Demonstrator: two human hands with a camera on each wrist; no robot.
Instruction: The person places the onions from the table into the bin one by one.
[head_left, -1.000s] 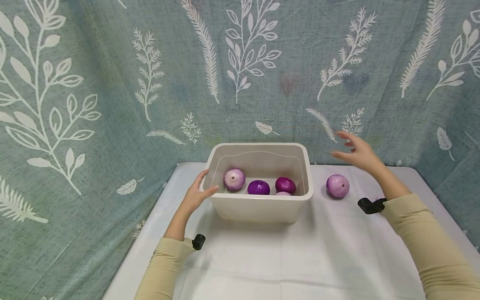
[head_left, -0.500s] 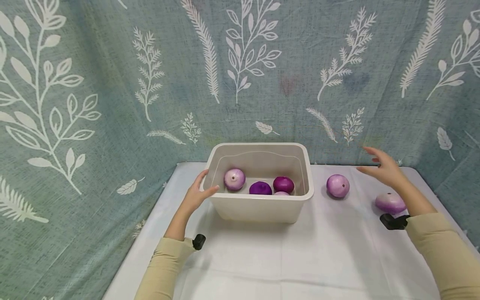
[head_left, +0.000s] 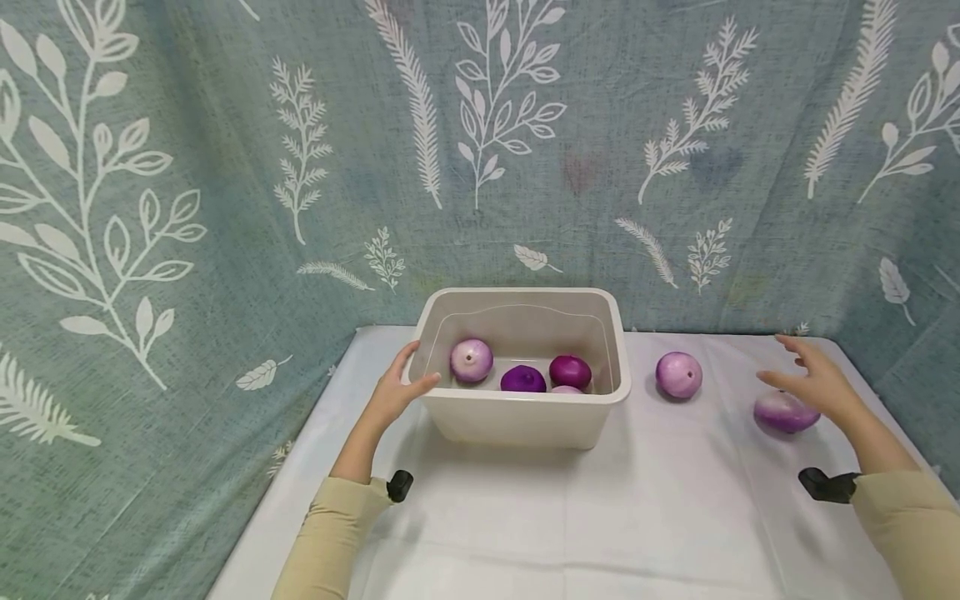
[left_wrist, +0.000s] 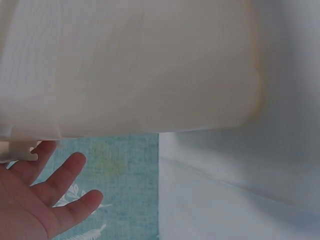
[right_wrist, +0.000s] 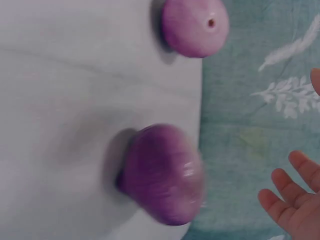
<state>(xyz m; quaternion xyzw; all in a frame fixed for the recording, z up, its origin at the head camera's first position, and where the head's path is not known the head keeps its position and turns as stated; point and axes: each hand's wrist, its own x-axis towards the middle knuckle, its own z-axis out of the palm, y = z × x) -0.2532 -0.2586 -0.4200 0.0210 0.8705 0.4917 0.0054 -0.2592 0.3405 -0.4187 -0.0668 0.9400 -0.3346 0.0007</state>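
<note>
In the head view, my left hand [head_left: 393,393] grips the left rim of a pale grey plastic bin [head_left: 517,421], thumb at the front corner. The left wrist view shows its other fingers [left_wrist: 75,205] spread loosely beside the outer wall. Inside the bin lie a light purple onion [head_left: 472,361], a dark purple onion [head_left: 523,379], a magenta onion [head_left: 570,372] and a paler one partly hidden by the front rim. My right hand [head_left: 821,387], fingers apart and holding nothing, hovers over a purple onion [head_left: 783,412] on the table's right side.
Between the bin and the right hand, another light purple onion [head_left: 678,375] rests on the white-covered table [head_left: 525,517]. A green leaf-patterned cloth [head_left: 517,225] hangs behind the table and along both sides.
My right hand has moved right and down from near the back cloth, passing the nearer onion, to above the rightmost one. The left hand stays at the bin; the onions inside have rolled slightly.
</note>
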